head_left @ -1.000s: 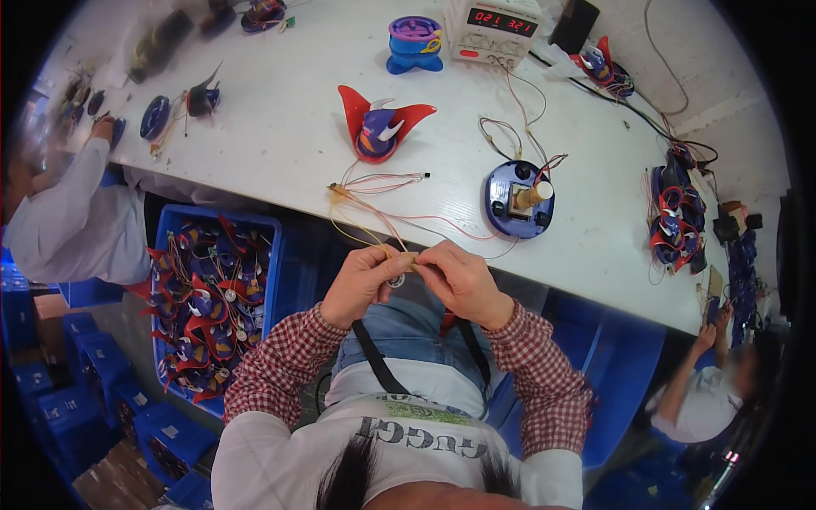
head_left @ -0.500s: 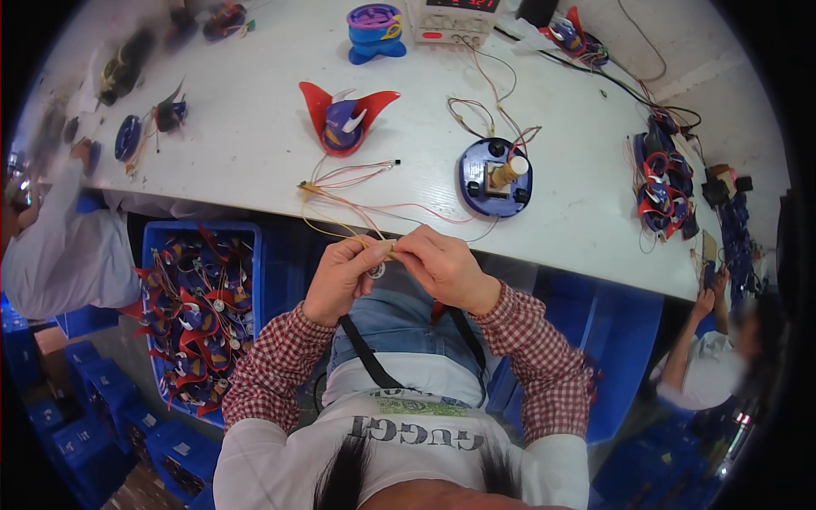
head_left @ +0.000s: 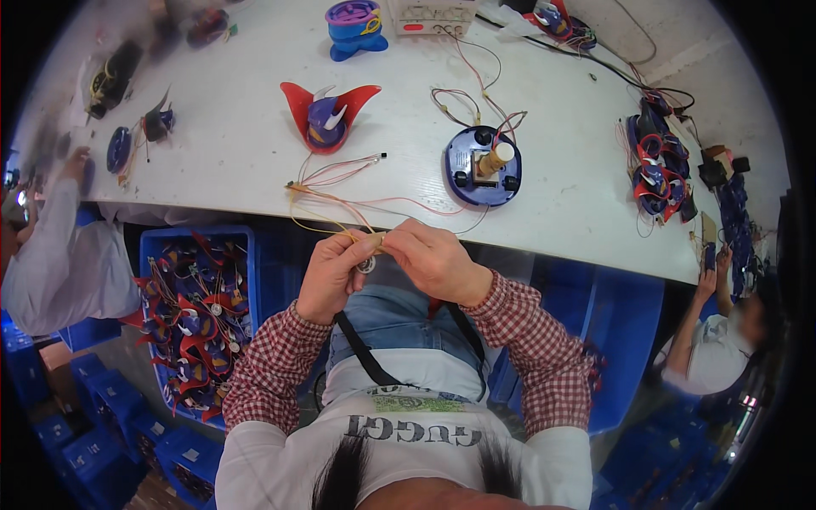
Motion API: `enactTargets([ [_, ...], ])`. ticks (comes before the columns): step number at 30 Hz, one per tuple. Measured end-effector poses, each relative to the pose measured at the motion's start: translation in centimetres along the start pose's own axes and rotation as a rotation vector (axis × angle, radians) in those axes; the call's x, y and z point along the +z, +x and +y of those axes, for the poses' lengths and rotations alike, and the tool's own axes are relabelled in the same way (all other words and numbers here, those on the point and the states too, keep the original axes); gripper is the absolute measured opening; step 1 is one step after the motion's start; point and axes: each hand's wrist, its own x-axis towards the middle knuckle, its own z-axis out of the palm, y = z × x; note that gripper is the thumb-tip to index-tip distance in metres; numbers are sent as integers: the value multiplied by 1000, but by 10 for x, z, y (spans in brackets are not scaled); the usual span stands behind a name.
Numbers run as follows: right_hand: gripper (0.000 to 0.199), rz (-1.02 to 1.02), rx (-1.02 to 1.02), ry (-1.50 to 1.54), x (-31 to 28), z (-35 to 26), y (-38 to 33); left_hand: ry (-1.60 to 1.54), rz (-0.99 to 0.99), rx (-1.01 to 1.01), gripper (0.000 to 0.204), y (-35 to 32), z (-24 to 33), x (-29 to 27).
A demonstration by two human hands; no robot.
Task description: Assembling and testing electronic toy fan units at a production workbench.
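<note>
At the table's near edge my left hand and my right hand meet, both closed in a pinch. Between their fingertips are thin wires and a small yellowish bit whose kind I cannot make out. A small round metal disc hangs just under my left fingers. The wires run up to a bundle of red and white leads on the table. Beyond it sits a purple horned toy figure with a red collar. To the right lies a round dark-blue toy base, underside up, with a pale cylinder standing on it.
A blue bin full of similar toy parts stands at the lower left. On the white table are a blue-purple pot, a power supply and grouped toy figures. People's arms show at both sides.
My hands have shifted slightly left, still pinched together over the wires. The table scene has slid a little left and up in the picture.
</note>
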Motion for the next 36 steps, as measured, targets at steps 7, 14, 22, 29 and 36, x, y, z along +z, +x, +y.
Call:
enactTargets([
  [7, 23, 94, 203, -71, -33, -20, 10, -12, 119, 115, 24, 32, 24, 28],
  [14, 26, 273, 365, -161, -89, 11, -18, -38, 155, -54, 37, 2, 41, 64],
  [22, 29, 315, 404, -89, -94, 52, 19, 1313, -3, 1122, 87, 87, 12, 92],
  [29, 23, 255, 273, -376, -84, 55, 13, 1403, -102, 1002, 100, 136, -6, 91],
  [36, 14, 388, 105, -400, -109, 38, 3, 1445, -115, 842, 106, 134, 3, 98],
])
